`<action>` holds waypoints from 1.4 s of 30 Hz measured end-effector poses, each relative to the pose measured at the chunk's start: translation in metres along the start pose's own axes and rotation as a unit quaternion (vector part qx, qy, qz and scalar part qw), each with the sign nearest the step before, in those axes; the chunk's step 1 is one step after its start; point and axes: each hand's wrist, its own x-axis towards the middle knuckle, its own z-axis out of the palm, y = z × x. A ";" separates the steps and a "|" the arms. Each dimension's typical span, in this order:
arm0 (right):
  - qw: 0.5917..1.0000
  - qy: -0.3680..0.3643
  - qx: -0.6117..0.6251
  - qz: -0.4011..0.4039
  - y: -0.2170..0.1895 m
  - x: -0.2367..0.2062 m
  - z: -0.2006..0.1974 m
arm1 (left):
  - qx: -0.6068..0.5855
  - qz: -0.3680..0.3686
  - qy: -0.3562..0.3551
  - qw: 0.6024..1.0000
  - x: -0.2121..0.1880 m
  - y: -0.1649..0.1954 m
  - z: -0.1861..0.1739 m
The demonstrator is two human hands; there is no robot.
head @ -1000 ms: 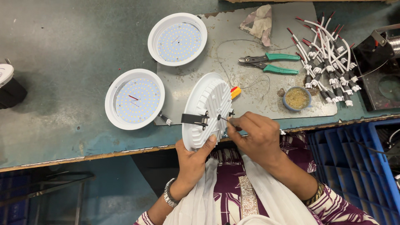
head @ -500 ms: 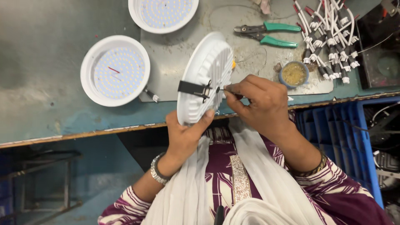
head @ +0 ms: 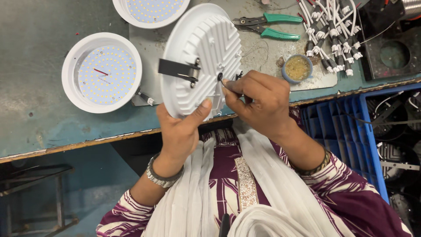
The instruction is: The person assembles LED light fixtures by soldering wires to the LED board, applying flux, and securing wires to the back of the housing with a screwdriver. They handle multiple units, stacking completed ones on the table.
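Compared to half a second back, the white lamp housing (head: 201, 57) is sitting higher and closer to the camera, still clamped at its lower rim in the left hand (head: 182, 131) grip. It's tilting on edge over the bench (head: 39, 118), ribbed back facing us, black spring clip (head: 177, 70) pointing left, while the right hand (head: 258, 101) is pinching something small at its centre hole. Two face-up LED lamps (head: 103, 72) are lying left, green pliers (head: 267, 26) and a bundle of white connector wires (head: 333, 35) right.

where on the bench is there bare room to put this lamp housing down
The green benchtop left of the face-up LED lamp lies bare, as does the strip in front of it along the bench edge. Right of the held housing it is crowded: pliers, small tin, wire bundle.
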 end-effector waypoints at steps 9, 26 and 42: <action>1.000 -0.012 0.007 -0.016 0.004 0.005 0.001 | -0.035 0.022 0.004 0.999 -0.003 -0.003 -0.010; 0.715 -0.109 0.563 0.401 0.074 -0.084 0.042 | 0.571 0.419 -0.205 0.675 0.026 0.030 0.018; 0.512 -0.018 0.719 0.470 0.066 -0.087 0.040 | 0.579 0.425 -0.204 0.665 0.034 0.023 0.014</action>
